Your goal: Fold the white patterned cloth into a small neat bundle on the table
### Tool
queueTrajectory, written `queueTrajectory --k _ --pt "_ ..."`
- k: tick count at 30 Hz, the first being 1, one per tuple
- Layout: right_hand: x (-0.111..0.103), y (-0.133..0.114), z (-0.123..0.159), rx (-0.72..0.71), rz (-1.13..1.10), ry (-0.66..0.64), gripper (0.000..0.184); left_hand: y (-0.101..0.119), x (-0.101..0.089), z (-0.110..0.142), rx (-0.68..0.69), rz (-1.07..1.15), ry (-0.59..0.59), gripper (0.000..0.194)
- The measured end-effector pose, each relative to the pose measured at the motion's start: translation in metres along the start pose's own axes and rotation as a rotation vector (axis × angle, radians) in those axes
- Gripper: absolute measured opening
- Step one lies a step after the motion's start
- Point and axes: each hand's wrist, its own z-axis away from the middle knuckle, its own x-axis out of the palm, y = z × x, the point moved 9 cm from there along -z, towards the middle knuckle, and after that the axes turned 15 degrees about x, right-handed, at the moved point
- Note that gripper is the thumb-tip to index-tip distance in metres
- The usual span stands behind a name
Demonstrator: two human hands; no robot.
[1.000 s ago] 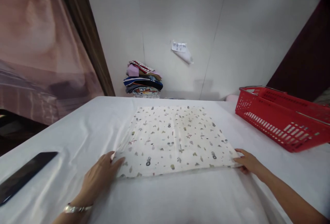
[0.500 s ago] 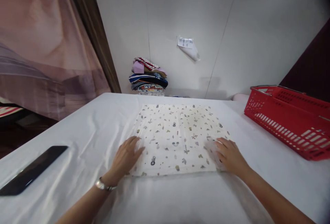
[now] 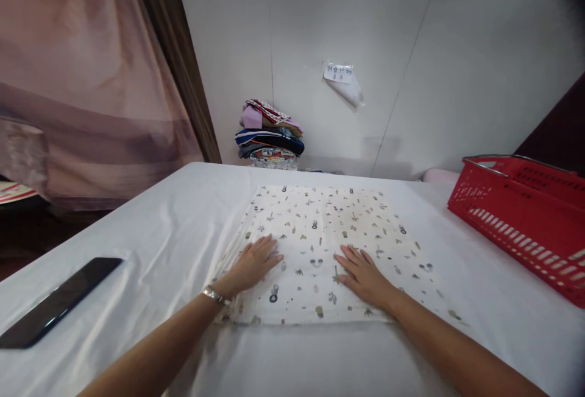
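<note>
The step in hand looks like smoothing: a white printed cloth (image 3: 304, 287) lies spread flat on the white-covered table (image 3: 155, 245), in front of the person, with both hands laid on it. The left hand (image 3: 253, 265) rests palm down over the cloth's left part, fingers extended and slightly parted, a silvery band (image 3: 216, 295) at the wrist. The right hand (image 3: 364, 275) lies in the same way right of the middle, fingers spread; neither hand has hold of anything. A dark smartphone (image 3: 61, 301) lies well apart to the left, a red plastic basket (image 3: 521, 211) stands to the right, and a stack of folded fabrics (image 3: 270, 138) sits beyond the far edge. The next move seems to call for light, even pressure with open palms, or for fingertips slipped under an edge, so that the thin fabric does not ruck up. A second ago each hand gripped a near corner of the cloth; half a second ago both were open near its sides. Now they are farther in over the print and closer together, while the cloth remains spread out.
</note>
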Motion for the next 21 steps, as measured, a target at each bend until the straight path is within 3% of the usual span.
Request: queueTrajectory --k 5,10,14,18,21 --pt "-0.033 -0.018 -0.036 -0.020 0.024 0.068 0.074 -0.011 -0.024 -0.048 -0.011 -0.089 0.031 0.065" --pt "-0.047 -0.018 -0.105 0.061 0.081 0.082 0.078 -0.054 -0.018 -0.102 -0.130 -0.205 -0.012 0.064" --pt "-0.037 -0.001 -0.129 0.109 0.061 0.051 0.078 -0.091 -0.005 -0.108 -0.238 -0.145 -0.041 0.070" --pt "-0.043 -0.001 -0.138 0.101 0.031 0.068 0.075 -0.096 -0.008 -0.113 -0.190 -0.141 0.023 0.064" --pt "-0.059 -0.015 -0.165 0.100 0.056 0.114 0.071 -0.095 -0.010 -0.133 -0.175 -0.157 0.037 0.064"
